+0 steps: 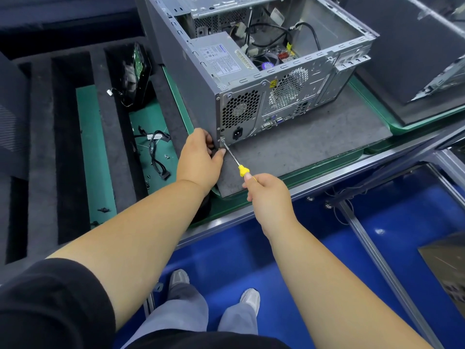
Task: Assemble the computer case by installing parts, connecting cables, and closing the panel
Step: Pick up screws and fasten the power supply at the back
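Sitting on the grey mat, your computer case holds its power supply – panel not yet on; your right hand grips the screwdriver at a rear corner screw – left hand curls round that corner.

We stand on a glossy blue floor that catches soft glare from overhead light. Before us runs a work surface with a metal-framed edge, topped by a green mat and a grey pad. To our left we see a dark foam tray cut into long slots. Grey metal rails cross the floor at our right.
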`<state>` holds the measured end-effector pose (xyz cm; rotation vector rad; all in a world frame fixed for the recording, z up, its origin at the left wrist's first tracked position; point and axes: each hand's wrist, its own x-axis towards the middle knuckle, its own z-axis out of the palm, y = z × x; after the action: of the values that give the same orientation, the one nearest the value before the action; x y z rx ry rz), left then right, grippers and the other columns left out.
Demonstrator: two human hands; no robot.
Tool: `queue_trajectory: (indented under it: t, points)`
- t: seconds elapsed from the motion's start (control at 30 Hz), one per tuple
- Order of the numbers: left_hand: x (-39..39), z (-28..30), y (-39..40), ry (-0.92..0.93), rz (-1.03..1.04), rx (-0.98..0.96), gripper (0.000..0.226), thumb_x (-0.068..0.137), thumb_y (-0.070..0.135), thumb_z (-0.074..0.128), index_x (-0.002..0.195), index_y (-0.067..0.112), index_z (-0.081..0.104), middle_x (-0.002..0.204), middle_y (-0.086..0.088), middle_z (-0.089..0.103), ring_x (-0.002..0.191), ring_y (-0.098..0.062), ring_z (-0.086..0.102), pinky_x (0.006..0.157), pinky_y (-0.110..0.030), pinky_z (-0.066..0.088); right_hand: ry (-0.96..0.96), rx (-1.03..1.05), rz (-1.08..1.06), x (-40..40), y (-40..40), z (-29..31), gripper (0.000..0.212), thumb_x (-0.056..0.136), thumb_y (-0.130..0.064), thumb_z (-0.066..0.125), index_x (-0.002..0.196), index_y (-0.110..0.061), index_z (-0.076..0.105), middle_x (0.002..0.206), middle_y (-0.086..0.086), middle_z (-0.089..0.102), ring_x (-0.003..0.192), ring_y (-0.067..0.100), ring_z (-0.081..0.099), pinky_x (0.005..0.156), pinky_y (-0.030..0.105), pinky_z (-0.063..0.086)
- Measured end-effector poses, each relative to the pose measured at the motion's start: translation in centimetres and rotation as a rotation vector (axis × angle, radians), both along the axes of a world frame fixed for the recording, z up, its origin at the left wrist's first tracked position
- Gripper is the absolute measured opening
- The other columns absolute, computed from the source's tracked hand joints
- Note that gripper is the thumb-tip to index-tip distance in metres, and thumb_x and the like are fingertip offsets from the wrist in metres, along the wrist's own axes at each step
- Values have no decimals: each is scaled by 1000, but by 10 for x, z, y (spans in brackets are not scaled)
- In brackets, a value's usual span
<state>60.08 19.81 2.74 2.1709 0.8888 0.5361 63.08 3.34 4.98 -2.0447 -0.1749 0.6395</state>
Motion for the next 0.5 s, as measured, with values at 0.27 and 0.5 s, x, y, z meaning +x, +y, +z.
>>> queue_trajectory:
  t: [0.27,0.5]
  points:
    - [-11,-3,8,-51,-115,-135,32,77,3,52,102,22,48,102,-2,55,79,-6,50,73,-16,39,515,169,-131,9,7,11,42,103,-40,50,80,-10,68,50,-4,40,38,7,26,37,19,22]
    - [-11,-6,7,-56,-114,-107,32,75,7,55,102,22,47,98,2,50,78,-3,48,72,-17,38,-101,-93,106,-1,-4,3,35,95,-47,59,79,-17,51,68,-6,48,59,15,40,54,31,34]
